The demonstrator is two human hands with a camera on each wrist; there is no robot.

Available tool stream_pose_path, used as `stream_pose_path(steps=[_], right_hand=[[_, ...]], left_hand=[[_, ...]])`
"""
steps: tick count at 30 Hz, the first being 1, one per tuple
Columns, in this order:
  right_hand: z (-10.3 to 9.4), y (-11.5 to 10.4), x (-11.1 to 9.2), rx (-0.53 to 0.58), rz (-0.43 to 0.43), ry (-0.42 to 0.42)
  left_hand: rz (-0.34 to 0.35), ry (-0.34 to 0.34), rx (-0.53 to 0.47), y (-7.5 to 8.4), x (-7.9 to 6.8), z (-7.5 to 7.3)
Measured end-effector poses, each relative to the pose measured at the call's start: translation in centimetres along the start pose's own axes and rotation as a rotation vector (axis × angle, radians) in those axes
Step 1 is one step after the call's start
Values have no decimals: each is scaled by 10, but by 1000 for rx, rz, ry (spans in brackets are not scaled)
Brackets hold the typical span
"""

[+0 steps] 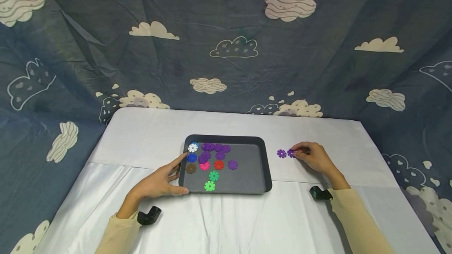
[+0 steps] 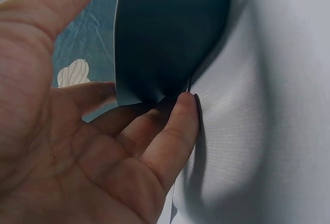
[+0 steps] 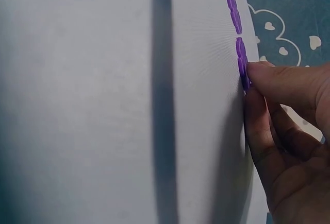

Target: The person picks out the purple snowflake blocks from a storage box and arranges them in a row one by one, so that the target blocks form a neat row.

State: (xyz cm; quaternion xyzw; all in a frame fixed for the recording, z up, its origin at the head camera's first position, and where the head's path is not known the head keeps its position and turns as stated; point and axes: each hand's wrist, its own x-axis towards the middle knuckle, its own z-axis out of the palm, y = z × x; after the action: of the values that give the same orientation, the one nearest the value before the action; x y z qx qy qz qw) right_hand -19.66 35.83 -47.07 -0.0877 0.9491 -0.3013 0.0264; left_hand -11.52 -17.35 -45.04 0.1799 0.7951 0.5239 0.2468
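My left hand [image 1: 159, 181] holds the left side of a dark grey tray [image 1: 243, 187], with the thumb by the front corner. In the left wrist view, fingertips [image 2: 185, 108] touch the tray's wall [image 2: 170, 33] low down by the cloth. To the right of the tray, my right hand [image 1: 314, 156] pinches the edge of a purple notched plastic disc [image 3: 241, 59] between thumb and forefinger. That disc stays at the cloth, partly covered by the fingers. Beside it, on the tray side, lies a second purple disc [image 1: 281, 153], a small gap apart.
Inside the tray lie several notched discs: overlapping purple ones [image 1: 208, 147], a white disc [image 1: 192, 147], a blue disc [image 1: 192, 158], a brown disc [image 1: 191, 168], a pink disc [image 1: 204, 166], a red disc [image 1: 219, 165] and green discs [image 1: 213, 176]. White cloth [image 1: 233, 222] covers the table.
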Motion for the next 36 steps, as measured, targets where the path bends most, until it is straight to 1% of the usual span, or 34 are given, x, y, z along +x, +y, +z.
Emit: stream_pose_path(steps=[5,10,15,18,23,26,31,33,36], right_hand=[[-2,0,2,-9,-14,-7],[-6,-4,5,-5,-11,-35],[-10,-13,7,5,-4,-50],[-11,-22,9,25,-26,-53],[-12,-43,13,88,-111,-61],[-12,-60,14,138,-166,-81],[-9,-86,14,210,-215,-135],[-6,-95,13,215,-238,-157],[1,-109,14,223,-293,-197]], left_hand=[[10,-2,-8,-1,0,1],[10,-3,-6,-1,0,0],[18,-4,-12,-2,2,0],[10,-6,-20,-2,1,0],[9,-4,-14,-3,1,0],[17,-2,-10,-4,1,0],[34,-6,-24,-5,3,-1],[39,-9,-26,-6,3,-2],[41,-8,-27,-7,3,-1]])
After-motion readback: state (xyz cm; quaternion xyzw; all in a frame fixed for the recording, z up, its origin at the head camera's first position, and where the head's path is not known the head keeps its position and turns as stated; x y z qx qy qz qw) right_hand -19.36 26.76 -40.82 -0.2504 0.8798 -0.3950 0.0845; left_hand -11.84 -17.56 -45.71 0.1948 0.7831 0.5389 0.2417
